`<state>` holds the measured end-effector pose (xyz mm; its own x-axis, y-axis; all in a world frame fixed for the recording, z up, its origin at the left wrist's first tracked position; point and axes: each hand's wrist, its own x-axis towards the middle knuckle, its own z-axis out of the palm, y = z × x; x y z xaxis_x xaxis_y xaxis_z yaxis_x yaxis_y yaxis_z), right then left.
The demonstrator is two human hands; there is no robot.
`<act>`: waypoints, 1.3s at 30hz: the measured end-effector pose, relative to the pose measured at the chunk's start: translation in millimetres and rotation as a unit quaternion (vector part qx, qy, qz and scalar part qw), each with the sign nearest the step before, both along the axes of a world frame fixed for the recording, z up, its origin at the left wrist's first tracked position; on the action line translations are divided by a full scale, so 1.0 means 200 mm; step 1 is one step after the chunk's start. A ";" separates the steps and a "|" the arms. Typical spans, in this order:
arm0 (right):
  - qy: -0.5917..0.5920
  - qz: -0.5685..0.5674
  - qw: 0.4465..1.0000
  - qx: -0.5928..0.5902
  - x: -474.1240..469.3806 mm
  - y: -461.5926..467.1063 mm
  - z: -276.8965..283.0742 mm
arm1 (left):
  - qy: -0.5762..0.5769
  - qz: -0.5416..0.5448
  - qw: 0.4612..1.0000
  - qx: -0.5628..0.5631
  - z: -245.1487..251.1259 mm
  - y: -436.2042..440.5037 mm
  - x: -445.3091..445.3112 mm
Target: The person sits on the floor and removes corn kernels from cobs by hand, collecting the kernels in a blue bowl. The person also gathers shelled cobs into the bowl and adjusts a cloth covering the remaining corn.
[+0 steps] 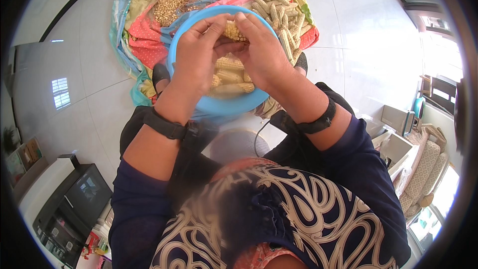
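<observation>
Between my two hands is an ear of dried yellow corn [233, 31], held above a round blue plastic basin [220, 106]. My left hand [198, 50] grips its left end, thumb on top. At the right end, my right hand [261, 46] closes around the ear with the thumb laid along it. Fingers hide both ends of the ear. Below my hands, several yellow corn ears [229, 75] lie in the basin, partly covered by my wrists.
A patterned cloth [145, 46] is spread under the basin. Loose kernels [173, 3] lie on it at far left, and a heap of stripped cobs [285, 18] at far right. A dark cabinet [80, 190] stands lower left; a cushioned sofa [422, 168] is at right.
</observation>
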<state>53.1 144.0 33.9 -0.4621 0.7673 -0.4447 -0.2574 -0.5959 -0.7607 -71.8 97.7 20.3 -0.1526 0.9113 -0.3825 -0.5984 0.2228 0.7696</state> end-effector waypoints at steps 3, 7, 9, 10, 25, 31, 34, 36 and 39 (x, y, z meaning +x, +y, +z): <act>-0.046 0.047 0.996 0.066 0.01 0.02 0.01 | 0.019 0.013 1.000 0.007 0.01 0.01 -0.03; -0.097 0.092 0.984 0.120 0.03 0.04 0.02 | 0.088 0.007 0.996 -0.007 0.03 0.01 -0.03; -0.096 0.094 0.986 0.101 0.05 0.03 0.02 | 0.124 -0.001 0.992 -0.020 0.04 0.00 -0.02; -0.098 0.095 0.986 0.091 0.05 0.03 0.02 | 0.148 -0.002 0.989 -0.018 0.05 0.00 -0.02; -0.042 0.051 0.997 0.031 0.05 0.04 0.03 | 0.131 0.005 0.991 0.015 0.01 0.00 -0.02; -0.074 0.078 0.994 0.010 0.04 0.04 0.04 | 0.159 -0.002 0.987 0.004 0.01 0.00 -0.03; -0.088 0.113 0.990 -0.017 0.05 0.04 0.05 | 0.179 -0.009 0.984 -0.001 0.02 0.00 -0.03; -0.078 0.109 0.991 -0.005 0.05 0.04 0.05 | 0.181 -0.011 0.983 0.001 0.03 0.00 -0.03; -0.071 0.105 0.992 0.007 0.04 0.04 0.04 | 0.216 -0.017 0.976 0.006 0.05 0.00 -0.04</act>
<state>61.7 151.7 42.7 -0.5451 0.6678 -0.5068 -0.0184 -0.6139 -0.7892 -79.7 98.2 29.9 -0.2673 0.9228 -0.2776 -0.2100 0.2254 0.9514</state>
